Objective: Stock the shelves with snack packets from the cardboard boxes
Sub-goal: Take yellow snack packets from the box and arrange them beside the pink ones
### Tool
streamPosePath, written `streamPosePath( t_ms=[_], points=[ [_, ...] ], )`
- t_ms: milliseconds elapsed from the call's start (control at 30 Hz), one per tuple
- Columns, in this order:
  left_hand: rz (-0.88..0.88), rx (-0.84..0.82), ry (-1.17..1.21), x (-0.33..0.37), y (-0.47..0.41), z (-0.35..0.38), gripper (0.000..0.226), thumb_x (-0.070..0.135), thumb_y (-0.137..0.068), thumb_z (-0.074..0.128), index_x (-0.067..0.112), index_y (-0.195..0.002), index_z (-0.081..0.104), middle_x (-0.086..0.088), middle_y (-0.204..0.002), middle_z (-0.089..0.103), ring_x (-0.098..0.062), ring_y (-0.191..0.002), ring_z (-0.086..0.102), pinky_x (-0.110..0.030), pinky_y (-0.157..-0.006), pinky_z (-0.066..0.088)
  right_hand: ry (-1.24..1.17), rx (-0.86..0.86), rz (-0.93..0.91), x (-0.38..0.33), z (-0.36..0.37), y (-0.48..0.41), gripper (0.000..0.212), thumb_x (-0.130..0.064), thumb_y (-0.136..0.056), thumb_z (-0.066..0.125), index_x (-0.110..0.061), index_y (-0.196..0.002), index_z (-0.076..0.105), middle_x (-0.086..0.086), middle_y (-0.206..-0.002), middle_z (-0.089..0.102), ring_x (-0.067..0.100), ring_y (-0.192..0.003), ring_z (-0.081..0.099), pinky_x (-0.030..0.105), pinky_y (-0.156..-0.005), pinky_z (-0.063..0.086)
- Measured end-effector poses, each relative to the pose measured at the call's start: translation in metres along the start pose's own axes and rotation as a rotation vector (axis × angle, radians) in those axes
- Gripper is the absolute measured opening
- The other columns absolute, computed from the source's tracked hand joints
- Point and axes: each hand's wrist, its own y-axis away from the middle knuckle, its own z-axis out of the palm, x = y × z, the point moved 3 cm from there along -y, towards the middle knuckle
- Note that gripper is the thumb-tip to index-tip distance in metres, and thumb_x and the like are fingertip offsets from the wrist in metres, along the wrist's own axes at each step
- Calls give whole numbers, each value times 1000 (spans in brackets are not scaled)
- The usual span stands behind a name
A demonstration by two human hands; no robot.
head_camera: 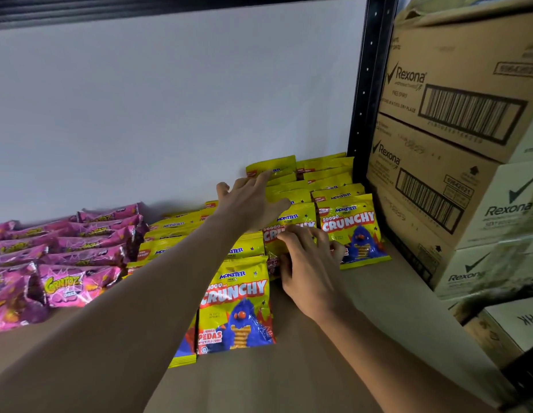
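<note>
Nearest the front edge of the shelf [259,383], the front packet [235,305] leans upright. Behind it the right hand [307,263] pinches the middle-row packet [289,231] by its bottom. A hard tug could topple its neighbours. Toward the right back corner, the left hand [253,204], fingers straight and spread, touches the rear packets [272,166]. A shove there could collapse the rows.

Washing soft and even over the pale grey back wall [169,99], dimming toward the black shelf beam [110,7]. Glinting off the crinkled pink plastic snack wrappers [80,257] and the glossy yellow foil snack packets [235,302]. Bowing the black perforated steel upright [369,84] at the wide-angle edge. Smearing the print on the tan cardboard boxes [456,93], far right; sinking into murk at the lower right corner.
</note>
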Motion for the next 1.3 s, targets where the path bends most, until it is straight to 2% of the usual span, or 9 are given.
streamPosePath(
  t_ms=[167,333,500,567,667,867,1067,1167,1300],
  points=[
    [-19,244,145,-3,2,-18,60,49,-91,52,30,-145,36,1,-144,46,-23,-132,42,-47,-105,22,-5,7,-5,-1,-1,1,50,-27,-76,76,-25,-122,56,-3,-132,58,28,-122,52,50,-84,43],
    [-269,104,281,-19,-9,-14,31,34,-98,36,27,-129,42,4,-115,69,-26,-102,61,-44,-87,22,-9,-1,0,-1,-1,1,53,-26,-74,79,-26,-122,57,-3,-133,59,29,-123,52,51,-84,43],
    [-314,124,515,-10,-18,-7,39,28,-95,53,24,-132,41,-5,-127,54,-26,-102,55,-49,-99,40,-11,1,3,-1,0,-1,53,-27,-73,80,-26,-121,58,-3,-133,59,29,-123,52,51,-83,43],
    [-301,170,599,-7,-18,-6,47,20,-89,61,24,-131,41,-9,-124,49,-29,-99,57,-55,-95,48,-12,-2,2,-1,0,-1,54,-27,-73,80,-26,-121,58,-3,-132,59,29,-122,53,51,-83,43],
    [-277,174,620,-5,-19,-3,51,15,-84,65,24,-129,43,-2,-116,54,-27,-99,59,-56,-92,49,-8,-7,9,0,0,-1,54,-28,-72,80,-26,-121,58,-3,-132,59,29,-122,53,51,-84,43],
    [-326,250,566,-8,-20,-8,27,13,-89,62,23,-113,55,12,-86,57,-21,-93,57,-46,-96,44,-7,-14,1,0,2,-1,58,-25,-70,83,-26,-122,57,-2,-133,59,28,-123,53,52,-83,44],
    [-317,408,525,-10,-17,-7,40,29,-83,71,24,-117,52,1,-117,55,-20,-103,58,-41,-93,34,6,-13,14,0,0,-2,59,-24,-70,83,-25,-123,57,0,-136,57,30,-125,52,52,-84,45],
    [-300,350,451,-6,-13,-6,42,32,-83,66,23,-120,49,3,-107,64,-21,-102,59,-41,-87,30,13,-26,16,0,0,-2,58,-26,-72,82,-26,-124,56,0,-138,56,31,-126,51,53,-85,44],
    [-326,272,417,-5,-7,-3,52,27,-79,68,21,-125,44,2,-120,57,-21,-100,53,-42,-87,29,4,-21,23,0,0,-2,56,-25,-73,81,-26,-123,57,0,-138,56,32,-126,51,53,-85,44]
  ],
)
